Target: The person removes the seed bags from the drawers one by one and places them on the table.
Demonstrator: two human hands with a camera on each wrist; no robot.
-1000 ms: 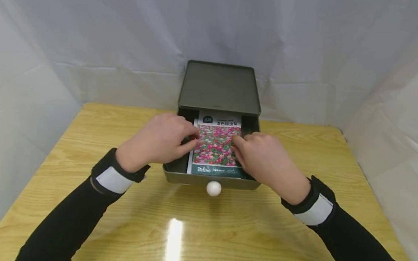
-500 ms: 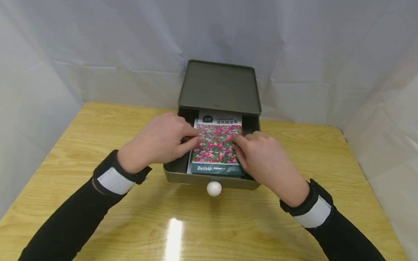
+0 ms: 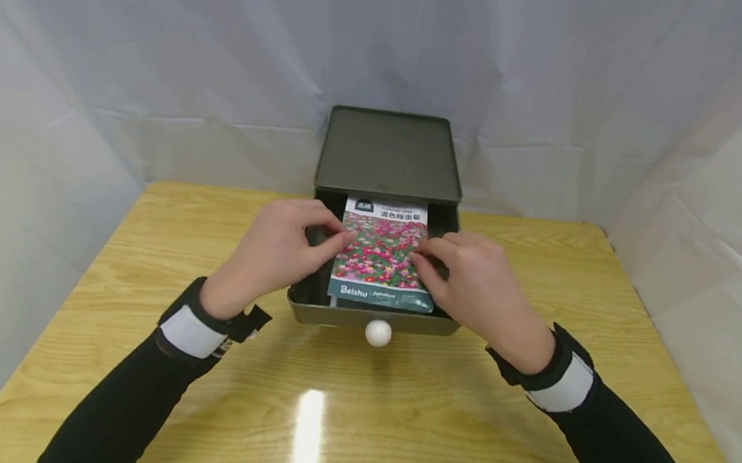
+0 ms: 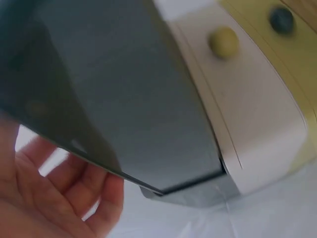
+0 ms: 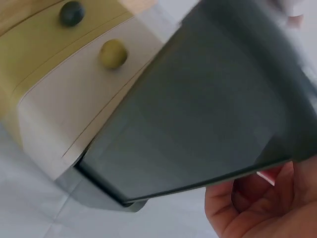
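In the head view a seed packet (image 3: 378, 257) printed with pink flowers lies slightly askew over the pulled-out dark green drawer (image 3: 315, 314). My left hand (image 3: 281, 247) pinches its left edge between thumb and fingers. The right hand (image 3: 470, 273) pinches the opposite edge. Below the packet's lower left corner shows a pale strip of something in the drawer. The left wrist view has the drawer's underside (image 4: 124, 89) with my left fingers (image 4: 84, 183) beyond its edge. From the right wrist, the right hand (image 5: 262, 203) appears past the drawer's edge, with a bit of red by the fingers.
The drawer has a white round knob (image 3: 378, 333) and belongs to a unit with a dark flat top (image 3: 390, 155). Under it sit a white drawer (image 5: 74, 109) with a yellow knob and a yellow drawer with a dark knob. The wooden table (image 3: 360, 415) meets white sheeting behind.
The packet has risen a little and turned slightly, its lower edge shifting up and left, with both hands still at its sides. The left wrist has turned somewhat.
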